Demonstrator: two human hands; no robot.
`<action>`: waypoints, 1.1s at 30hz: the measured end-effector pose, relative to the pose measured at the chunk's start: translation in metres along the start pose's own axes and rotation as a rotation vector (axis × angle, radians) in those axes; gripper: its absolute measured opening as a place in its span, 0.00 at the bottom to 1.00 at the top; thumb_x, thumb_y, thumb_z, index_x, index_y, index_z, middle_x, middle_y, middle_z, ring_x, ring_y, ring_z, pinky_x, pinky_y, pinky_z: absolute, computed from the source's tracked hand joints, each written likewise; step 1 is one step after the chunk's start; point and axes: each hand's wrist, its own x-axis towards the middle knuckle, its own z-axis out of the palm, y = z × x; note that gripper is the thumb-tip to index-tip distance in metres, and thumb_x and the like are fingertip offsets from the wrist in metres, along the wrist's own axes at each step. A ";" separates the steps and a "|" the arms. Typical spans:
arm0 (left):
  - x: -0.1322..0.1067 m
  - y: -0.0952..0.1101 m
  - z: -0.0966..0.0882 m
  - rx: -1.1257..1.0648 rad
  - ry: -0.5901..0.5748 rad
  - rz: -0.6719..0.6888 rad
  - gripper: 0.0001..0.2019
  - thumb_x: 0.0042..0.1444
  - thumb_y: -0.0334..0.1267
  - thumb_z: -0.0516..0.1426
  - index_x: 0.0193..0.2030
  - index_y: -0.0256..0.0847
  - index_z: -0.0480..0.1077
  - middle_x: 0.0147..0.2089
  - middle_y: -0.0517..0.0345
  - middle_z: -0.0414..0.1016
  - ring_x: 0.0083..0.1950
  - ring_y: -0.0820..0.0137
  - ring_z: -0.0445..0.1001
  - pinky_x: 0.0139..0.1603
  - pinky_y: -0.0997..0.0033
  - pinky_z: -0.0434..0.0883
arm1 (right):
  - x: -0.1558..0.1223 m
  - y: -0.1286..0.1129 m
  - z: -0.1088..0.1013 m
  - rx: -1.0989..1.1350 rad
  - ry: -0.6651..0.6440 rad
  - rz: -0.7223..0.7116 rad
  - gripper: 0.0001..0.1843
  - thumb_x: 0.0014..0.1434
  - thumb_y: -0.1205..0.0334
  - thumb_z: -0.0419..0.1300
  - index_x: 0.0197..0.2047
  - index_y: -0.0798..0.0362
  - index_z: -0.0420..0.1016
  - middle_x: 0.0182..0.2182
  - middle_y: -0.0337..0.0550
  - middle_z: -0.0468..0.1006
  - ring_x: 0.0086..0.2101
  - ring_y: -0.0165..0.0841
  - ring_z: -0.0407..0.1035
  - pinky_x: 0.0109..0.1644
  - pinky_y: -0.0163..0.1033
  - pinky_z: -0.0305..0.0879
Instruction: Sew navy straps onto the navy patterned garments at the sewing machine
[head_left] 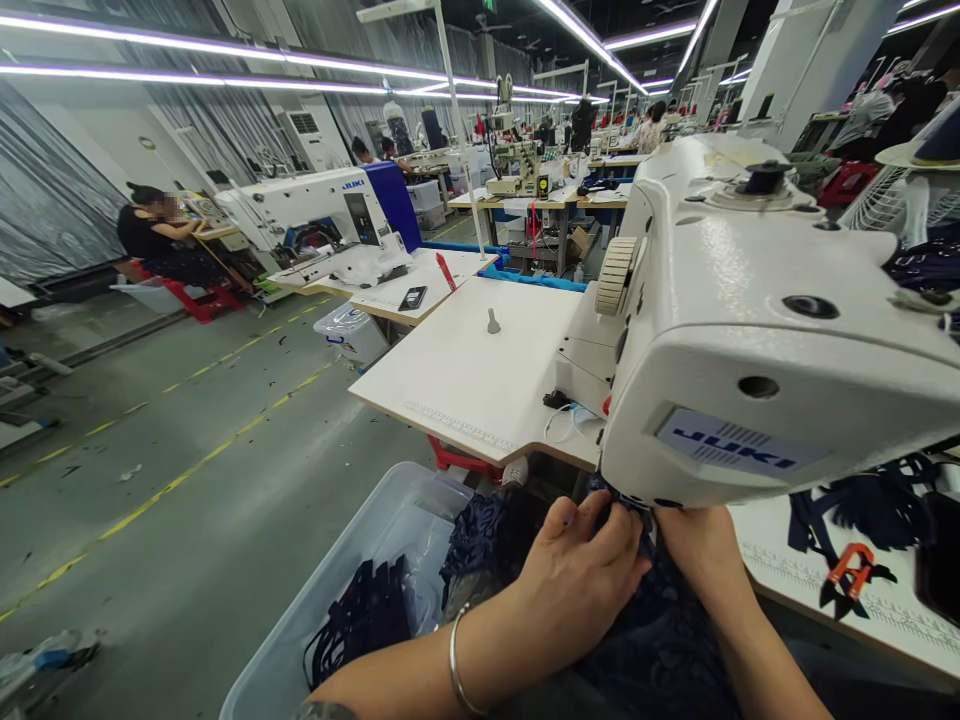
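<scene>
A white sewing machine [757, 370] marked JUKI fills the right side. Under its head my left hand [581, 570], with a bangle on the wrist, has its fingers bent together around dark navy lace fabric [652, 640]. Close by on the right is my right hand [697, 545], its fingers hidden behind the machine head, so I cannot see what they do. The lace hangs down between my arms and over my lap. The needle area is hidden by the head and my fingers.
A translucent plastic bin [300, 630] with navy straps [367, 610] stands left of my lap. Orange-handled snips [853, 575] lie on the table at right, near more navy strips [874, 510]. A white tabletop [450, 360] extends beyond the machine. Another person [161, 235] sits far left.
</scene>
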 end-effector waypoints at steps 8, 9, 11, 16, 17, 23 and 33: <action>-0.001 0.002 0.000 0.028 -0.007 0.010 0.15 0.69 0.40 0.49 0.56 0.37 0.68 0.55 0.57 0.70 0.61 0.61 0.64 0.55 0.62 0.54 | 0.000 0.003 0.001 -0.051 0.025 0.019 0.18 0.51 0.53 0.55 0.41 0.50 0.78 0.37 0.50 0.82 0.47 0.49 0.73 0.52 0.51 0.67; -0.002 0.002 0.000 0.041 0.000 0.007 0.15 0.69 0.40 0.48 0.56 0.37 0.68 0.55 0.57 0.70 0.60 0.61 0.64 0.56 0.62 0.54 | 0.000 0.004 0.001 -0.050 0.027 0.011 0.18 0.50 0.53 0.55 0.41 0.50 0.78 0.35 0.50 0.82 0.47 0.49 0.73 0.52 0.51 0.67; -0.003 0.003 0.001 0.059 0.000 0.002 0.16 0.69 0.42 0.48 0.56 0.37 0.68 0.55 0.55 0.70 0.60 0.61 0.64 0.56 0.62 0.54 | -0.001 0.005 0.000 -0.049 -0.002 0.021 0.18 0.51 0.53 0.55 0.42 0.49 0.78 0.34 0.49 0.82 0.46 0.49 0.73 0.52 0.50 0.67; -0.005 0.002 -0.002 0.097 -0.015 -0.012 0.16 0.69 0.43 0.48 0.56 0.38 0.68 0.56 0.55 0.68 0.57 0.62 0.66 0.55 0.61 0.55 | -0.001 0.006 -0.007 -0.108 -0.094 0.147 0.18 0.51 0.50 0.54 0.36 0.51 0.79 0.33 0.52 0.82 0.44 0.51 0.73 0.47 0.47 0.68; -0.005 0.001 -0.004 0.100 -0.008 -0.013 0.16 0.69 0.43 0.48 0.56 0.38 0.69 0.55 0.55 0.68 0.57 0.63 0.66 0.54 0.61 0.56 | -0.003 0.005 -0.009 -0.115 -0.105 0.176 0.18 0.51 0.49 0.55 0.34 0.52 0.79 0.33 0.53 0.82 0.43 0.51 0.74 0.45 0.45 0.68; -0.005 -0.002 -0.008 0.090 0.009 -0.022 0.16 0.70 0.41 0.46 0.54 0.37 0.69 0.53 0.55 0.70 0.56 0.64 0.66 0.53 0.64 0.58 | -0.032 0.001 -0.026 -0.013 -0.156 0.326 0.27 0.56 0.38 0.52 0.44 0.52 0.74 0.40 0.49 0.81 0.41 0.44 0.74 0.40 0.39 0.69; -0.004 -0.003 -0.010 0.030 -0.061 0.070 0.18 0.69 0.38 0.46 0.60 0.32 0.65 0.55 0.52 0.68 0.57 0.60 0.65 0.55 0.64 0.62 | -0.081 -0.002 -0.039 0.112 -0.439 0.390 0.25 0.55 0.36 0.56 0.41 0.50 0.74 0.34 0.44 0.79 0.37 0.38 0.75 0.34 0.31 0.71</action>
